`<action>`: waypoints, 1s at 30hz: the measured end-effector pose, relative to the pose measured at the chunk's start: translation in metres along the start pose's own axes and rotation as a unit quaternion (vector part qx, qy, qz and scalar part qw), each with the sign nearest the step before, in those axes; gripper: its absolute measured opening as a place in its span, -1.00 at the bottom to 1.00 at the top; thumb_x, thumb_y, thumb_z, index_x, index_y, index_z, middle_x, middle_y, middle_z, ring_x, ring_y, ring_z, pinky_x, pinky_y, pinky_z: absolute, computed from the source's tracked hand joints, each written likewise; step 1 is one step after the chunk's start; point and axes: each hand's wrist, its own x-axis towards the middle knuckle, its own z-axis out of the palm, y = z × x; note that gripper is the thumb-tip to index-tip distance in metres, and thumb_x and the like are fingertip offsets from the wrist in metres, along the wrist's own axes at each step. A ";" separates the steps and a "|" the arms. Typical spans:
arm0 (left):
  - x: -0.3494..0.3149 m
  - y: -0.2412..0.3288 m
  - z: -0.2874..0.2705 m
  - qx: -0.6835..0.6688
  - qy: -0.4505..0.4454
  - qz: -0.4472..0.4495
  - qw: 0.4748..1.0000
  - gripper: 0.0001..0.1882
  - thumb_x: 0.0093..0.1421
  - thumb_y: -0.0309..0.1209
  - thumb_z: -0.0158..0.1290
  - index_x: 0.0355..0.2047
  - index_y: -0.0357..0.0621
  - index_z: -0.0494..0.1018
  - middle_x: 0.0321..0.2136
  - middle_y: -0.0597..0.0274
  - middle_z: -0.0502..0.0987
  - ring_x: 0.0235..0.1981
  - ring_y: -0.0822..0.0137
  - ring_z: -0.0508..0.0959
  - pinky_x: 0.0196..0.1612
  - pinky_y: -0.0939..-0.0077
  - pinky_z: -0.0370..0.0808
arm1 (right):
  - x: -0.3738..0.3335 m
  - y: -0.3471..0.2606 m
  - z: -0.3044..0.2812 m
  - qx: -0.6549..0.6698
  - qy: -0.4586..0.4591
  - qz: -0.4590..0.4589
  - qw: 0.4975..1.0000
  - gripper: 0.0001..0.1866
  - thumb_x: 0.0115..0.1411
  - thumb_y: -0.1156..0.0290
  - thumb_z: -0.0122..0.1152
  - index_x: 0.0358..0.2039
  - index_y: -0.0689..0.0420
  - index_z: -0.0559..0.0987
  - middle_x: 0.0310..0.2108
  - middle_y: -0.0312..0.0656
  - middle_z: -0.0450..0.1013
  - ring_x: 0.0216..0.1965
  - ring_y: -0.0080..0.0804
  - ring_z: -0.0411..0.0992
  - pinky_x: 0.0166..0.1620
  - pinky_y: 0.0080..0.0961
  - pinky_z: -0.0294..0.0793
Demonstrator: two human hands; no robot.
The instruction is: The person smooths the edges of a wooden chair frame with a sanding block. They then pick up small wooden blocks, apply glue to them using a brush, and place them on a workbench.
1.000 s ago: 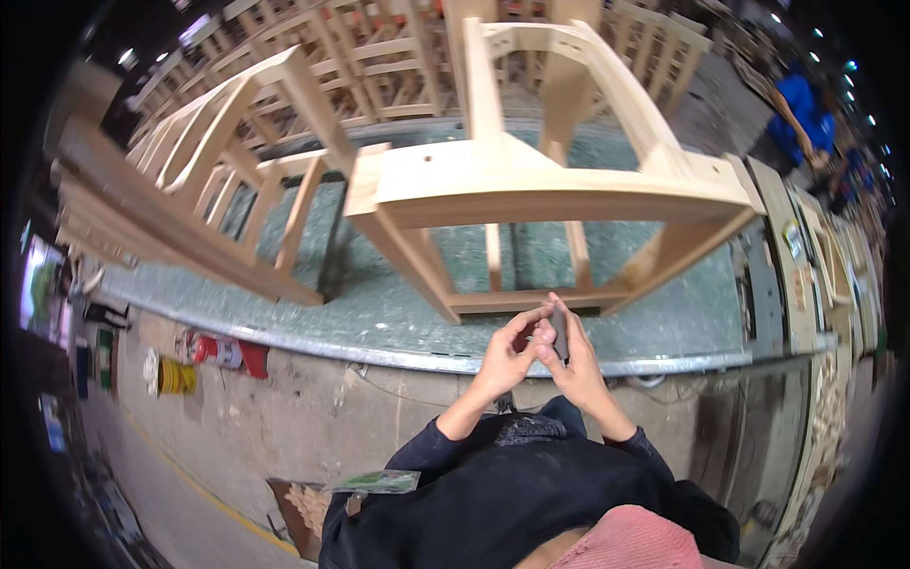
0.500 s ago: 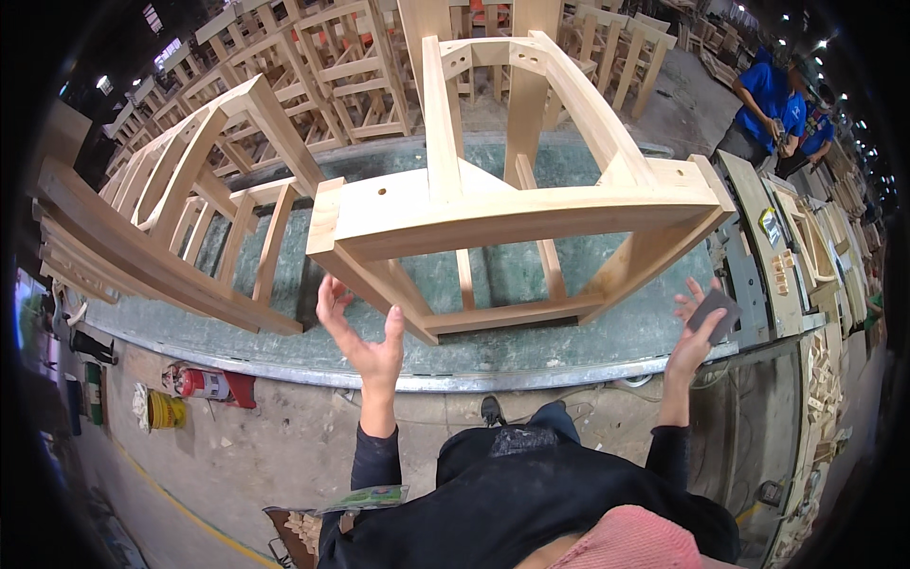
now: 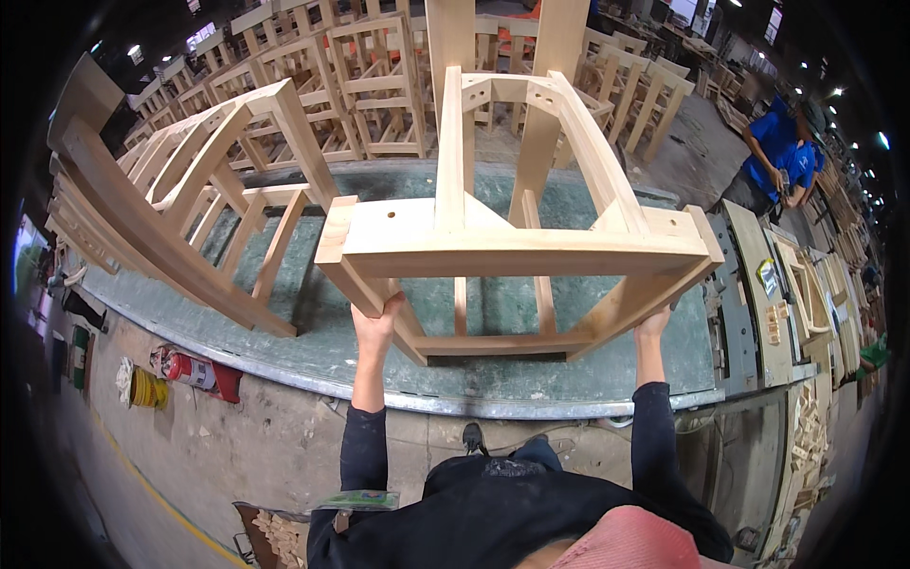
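Note:
A pale wooden chair frame (image 3: 531, 261) stands on a green workbench (image 3: 379, 379) in front of me. My left hand (image 3: 374, 327) is closed round its left near post, with the thumb on the inner side. Against the right post rests my right hand (image 3: 652, 327), gripping it from the outside; its fingers are mostly hidden behind the wood. The grey sanding pad seen in that hand earlier cannot be made out clearly now. Screw holes show in the frame's corner blocks and top rail.
More chair frames (image 3: 171, 228) stand at the left end of the bench, others are stacked behind. Two people in blue shirts (image 3: 779, 161) work at the far right. A red fire extinguisher (image 3: 194, 370) and a yellow roll (image 3: 149, 389) lie on the floor at left.
Both hands, open-fingered on the left and holding a grey sanding pad on the right before, have come onto the frame's side posts. My view has shifted slightly.

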 end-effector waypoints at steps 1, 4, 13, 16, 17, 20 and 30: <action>-0.001 0.001 0.001 0.002 0.012 -0.003 1.000 -0.62 0.06 -0.43 0.26 -0.15 -0.34 0.44 -0.29 0.21 0.54 -0.26 0.39 0.51 -0.18 0.49 0.45 | -0.004 -0.003 0.000 -0.005 0.009 0.005 1.000 -0.45 0.39 0.04 -0.09 0.13 0.26 0.38 0.05 -0.16 0.43 0.03 -0.36 0.44 0.03 -0.43 0.46; -0.002 0.010 0.011 0.008 0.028 -0.018 0.999 -0.61 0.06 -0.43 0.26 -0.14 -0.35 0.44 -0.28 0.19 0.54 -0.24 0.37 0.51 -0.15 0.48 0.45 | -0.006 -0.007 -0.004 -0.027 0.059 -0.046 0.997 -0.50 0.37 0.09 0.02 0.10 0.26 0.41 -0.04 -0.19 0.47 -0.06 -0.39 0.46 -0.04 -0.43 0.47; 0.012 0.068 0.003 0.074 -0.002 0.098 0.992 -0.23 0.08 -0.30 0.25 0.21 -0.31 0.14 0.10 0.01 0.33 0.11 0.24 0.34 0.16 0.34 0.27 | -0.066 -0.084 -0.016 -0.208 0.136 -0.102 0.963 -0.66 0.27 0.21 0.22 -0.17 0.27 0.54 -0.40 -0.23 0.48 -0.46 -0.54 0.45 -0.39 -0.59 0.48; 0.033 0.122 0.017 0.120 0.008 0.257 0.959 -0.09 0.08 -0.06 0.20 0.31 -0.26 0.08 0.21 -0.05 0.23 0.28 0.09 0.21 0.29 0.20 0.14 | -0.071 -0.122 -0.028 -0.240 0.104 -0.136 0.956 -0.67 0.21 0.26 0.32 -0.19 0.28 0.54 -0.40 -0.21 0.49 -0.45 -0.51 0.48 -0.39 -0.57 0.50; 0.039 0.136 0.017 0.143 -0.005 0.288 0.947 -0.12 0.07 -0.04 0.19 0.28 -0.24 0.14 0.21 -0.04 0.25 0.27 0.06 0.22 0.29 0.17 0.15 | -0.066 -0.136 -0.033 -0.247 0.095 -0.142 0.954 -0.68 0.19 0.31 0.34 -0.17 0.29 0.54 -0.40 -0.22 0.51 -0.39 -0.47 0.50 -0.33 -0.55 0.52; 0.057 0.169 0.016 0.238 -0.069 0.370 0.895 -0.21 0.05 0.03 0.19 0.18 -0.20 0.33 0.17 -0.02 0.31 0.27 -0.01 0.24 0.28 0.08 0.17 | -0.062 -0.193 -0.008 -0.281 0.047 -0.183 0.941 -0.71 0.20 0.34 0.33 -0.19 0.29 0.55 -0.40 -0.24 0.52 -0.36 -0.49 0.51 -0.24 -0.54 0.52; 0.102 0.222 0.080 0.398 -0.451 0.323 0.730 -0.16 -0.06 0.26 0.19 0.06 -0.13 0.46 -0.03 0.02 0.47 0.11 -0.01 0.41 0.17 0.08 0.34 | -0.011 -0.313 0.133 -0.473 -0.256 -0.307 0.785 -0.73 0.37 0.33 0.04 -0.16 0.29 0.58 -0.38 -0.22 0.58 -0.44 -0.64 0.42 -0.33 -0.66 0.39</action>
